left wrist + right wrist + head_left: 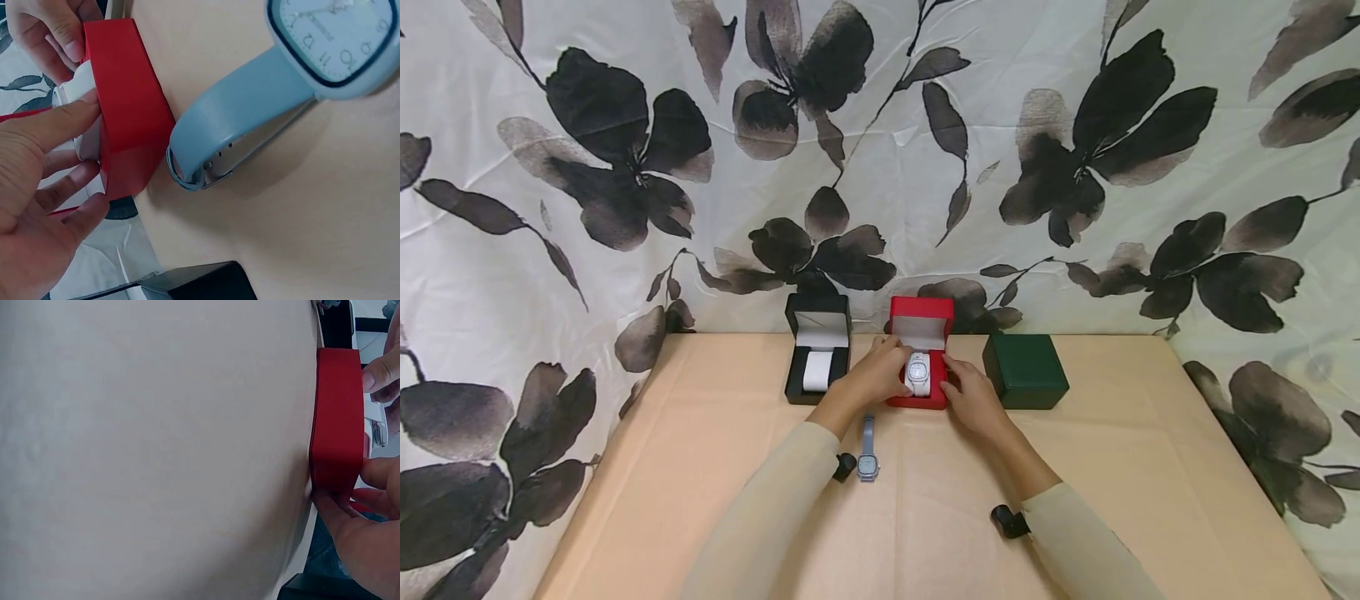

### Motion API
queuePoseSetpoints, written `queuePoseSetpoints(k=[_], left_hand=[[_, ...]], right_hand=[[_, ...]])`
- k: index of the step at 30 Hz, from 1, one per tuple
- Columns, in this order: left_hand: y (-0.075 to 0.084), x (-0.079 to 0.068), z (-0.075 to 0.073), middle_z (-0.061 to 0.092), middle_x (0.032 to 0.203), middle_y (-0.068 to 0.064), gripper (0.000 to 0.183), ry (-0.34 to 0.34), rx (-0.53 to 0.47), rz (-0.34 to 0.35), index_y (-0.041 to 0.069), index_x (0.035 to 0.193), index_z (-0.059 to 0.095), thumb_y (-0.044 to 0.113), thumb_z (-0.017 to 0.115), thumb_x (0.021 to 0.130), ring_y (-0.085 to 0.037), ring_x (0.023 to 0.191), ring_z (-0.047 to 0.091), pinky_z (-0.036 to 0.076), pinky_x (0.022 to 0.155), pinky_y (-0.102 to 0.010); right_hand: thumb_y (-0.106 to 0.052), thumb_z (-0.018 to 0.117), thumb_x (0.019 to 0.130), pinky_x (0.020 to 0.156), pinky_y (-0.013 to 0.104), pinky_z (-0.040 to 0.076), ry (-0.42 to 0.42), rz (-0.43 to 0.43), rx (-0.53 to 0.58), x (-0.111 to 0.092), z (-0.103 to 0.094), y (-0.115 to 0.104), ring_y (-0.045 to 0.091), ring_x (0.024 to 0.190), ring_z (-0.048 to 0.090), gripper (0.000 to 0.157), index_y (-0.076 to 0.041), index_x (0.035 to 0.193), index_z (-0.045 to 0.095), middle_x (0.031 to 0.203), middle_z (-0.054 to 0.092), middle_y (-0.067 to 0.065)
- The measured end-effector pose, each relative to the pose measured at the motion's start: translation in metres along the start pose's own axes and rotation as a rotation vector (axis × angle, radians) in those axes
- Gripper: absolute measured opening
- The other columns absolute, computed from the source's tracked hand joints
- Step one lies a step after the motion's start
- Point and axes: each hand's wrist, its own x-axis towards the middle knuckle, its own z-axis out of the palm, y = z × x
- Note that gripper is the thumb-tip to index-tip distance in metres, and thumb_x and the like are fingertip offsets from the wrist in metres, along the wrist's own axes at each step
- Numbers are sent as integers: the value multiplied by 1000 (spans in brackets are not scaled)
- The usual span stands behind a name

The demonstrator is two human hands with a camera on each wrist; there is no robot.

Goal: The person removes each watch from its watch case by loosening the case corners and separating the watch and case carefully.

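A white watch (918, 371) sits in the open red watch box (938, 400), whose lid stands up at the back. My left hand (877, 372) is at the box's left side; in the left wrist view its thumb (75, 119) and fingers are around the white watch. My right hand (972, 395) grips the box's right side, with the thumb at the rim and fingers against the red wall (337, 419) in the right wrist view. A light blue watch (868, 458) lies on the table in front, near my left forearm.
Left of the red box stands an open black watch box (795, 385) with a white cushion (817, 371) inside. A closed green box (1026, 372) stands to the right. The tan table (1120, 467) ends at a floral cloth (925, 167) behind.
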Motion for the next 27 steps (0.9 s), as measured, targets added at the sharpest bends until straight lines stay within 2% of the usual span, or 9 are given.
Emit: queuePoseSetpoints(k=[8, 16, 27], left_hand=[[-2, 3, 1, 56, 135, -12, 67, -6, 25, -4, 4, 138, 63, 29, 90, 81, -31, 133, 41, 48, 110, -36], [-3, 7, 1, 55, 135, -10, 69, -18, 42, -21, 6, 139, 63, 30, 91, 80, -29, 129, 43, 49, 107, -35], [-1, 11, 2, 53, 132, -11, 67, -32, -24, -57, 4, 138, 63, 26, 90, 80, -28, 121, 42, 51, 98, -33]], right_hand=[[-7, 67, 98, 112, 54, 47, -14, 15, 14, 2, -2, -4, 42, 131, 57, 59, 4, 152, 45, 145, 55, 27], [-7, 68, 98, 110, 54, 49, -22, 13, 1, 4, -3, -4, 42, 130, 58, 59, 4, 152, 45, 144, 56, 27], [-7, 67, 98, 110, 54, 48, -31, 35, -3, 7, -4, -4, 43, 133, 55, 60, 3, 153, 44, 147, 54, 27]])
